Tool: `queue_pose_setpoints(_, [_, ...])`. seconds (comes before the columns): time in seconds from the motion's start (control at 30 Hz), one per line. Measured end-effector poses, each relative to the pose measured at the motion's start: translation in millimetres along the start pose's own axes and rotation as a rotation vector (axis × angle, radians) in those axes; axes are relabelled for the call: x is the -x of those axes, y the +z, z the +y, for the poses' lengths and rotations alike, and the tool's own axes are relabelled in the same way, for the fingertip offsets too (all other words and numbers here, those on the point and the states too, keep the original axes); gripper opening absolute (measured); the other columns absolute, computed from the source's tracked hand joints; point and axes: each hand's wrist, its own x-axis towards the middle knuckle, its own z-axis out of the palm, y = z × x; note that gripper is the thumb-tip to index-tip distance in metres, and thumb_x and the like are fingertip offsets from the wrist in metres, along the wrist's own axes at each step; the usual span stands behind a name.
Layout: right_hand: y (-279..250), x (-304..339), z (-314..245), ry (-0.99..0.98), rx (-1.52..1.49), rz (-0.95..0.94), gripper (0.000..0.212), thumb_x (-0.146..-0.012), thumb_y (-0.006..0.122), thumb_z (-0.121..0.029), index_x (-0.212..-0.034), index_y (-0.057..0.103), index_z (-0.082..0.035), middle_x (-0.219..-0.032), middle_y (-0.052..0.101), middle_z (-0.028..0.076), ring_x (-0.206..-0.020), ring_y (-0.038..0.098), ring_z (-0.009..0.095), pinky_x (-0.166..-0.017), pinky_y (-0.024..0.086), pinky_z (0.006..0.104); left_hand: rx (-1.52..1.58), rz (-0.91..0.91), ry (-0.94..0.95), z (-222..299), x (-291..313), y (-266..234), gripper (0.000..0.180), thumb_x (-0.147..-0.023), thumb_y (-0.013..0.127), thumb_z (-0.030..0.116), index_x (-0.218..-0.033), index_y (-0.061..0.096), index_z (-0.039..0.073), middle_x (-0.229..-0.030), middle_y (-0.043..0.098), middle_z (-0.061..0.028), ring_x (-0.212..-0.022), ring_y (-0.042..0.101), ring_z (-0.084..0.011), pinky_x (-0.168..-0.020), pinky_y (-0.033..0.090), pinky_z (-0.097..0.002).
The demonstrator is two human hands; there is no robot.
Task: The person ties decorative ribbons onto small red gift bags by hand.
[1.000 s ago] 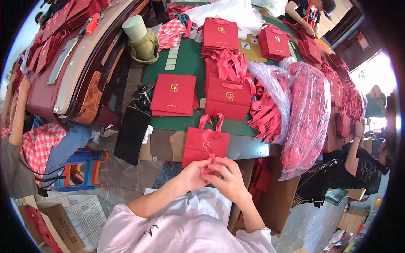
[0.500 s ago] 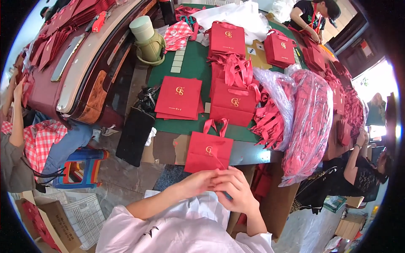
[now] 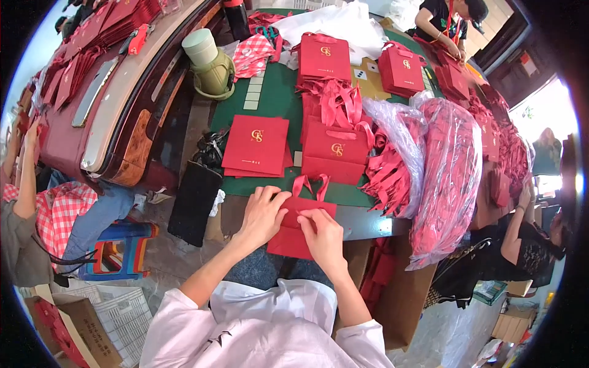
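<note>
A red paper gift bag with ribbon handles lies at the table's front edge, partly covered by my hands. My left hand is closed at its upper left side, thumb and fingers on the bag. On the bag's right part, my right hand is bent into a pinch; whatever thin thing lies between its fingertips is too small to make out. Just beyond my left hand lies a small stack of flat red bags. More red bags with loose ribbons stand behind the handles.
Plastic-wrapped red bundles lie to the right on the green tabletop. A green lidded jug stands far left beside a maroon table. A black cushion-like thing sits at the left edge. Other people work on both sides.
My hands, which were together in front of the bag, have moved forward and apart onto it. The bag's front is now largely covered by them.
</note>
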Motion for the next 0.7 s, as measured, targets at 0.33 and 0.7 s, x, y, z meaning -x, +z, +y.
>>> queue_pose_setpoints(0.33, [27.5,-6.9,9.8,0.033,0.049,0.023,0.013,-0.086,0.07,-0.014,-0.085,0.066,-0.002,-0.081,0.07,0.016,-0.069,0.068,0.035,-0.062,0.054,0.0441,0.036,0.065,0.017,10.0,-0.9,-4.4,0.025,-0.078,0.071,0.003,-0.099,0.061,0.008,-0.101,0.052,-0.0106,-0.098,0.055,-0.0324,-0.081,0.05,-0.0437])
queue_pose_setpoints(0.7, [24.0,-1.0,-8.2,0.21,-0.04,0.072,0.015,-0.083,0.072,-0.015,-0.08,0.066,-0.002,-0.069,0.069,0.013,-0.06,0.068,0.029,-0.058,0.053,0.0391,0.088,0.167,0.055,25.0,3.9,-8.5,0.014,-0.083,0.065,0.002,-0.096,0.06,0.006,-0.098,0.055,-0.0112,-0.091,0.057,-0.0324,-0.077,0.051,-0.0428])
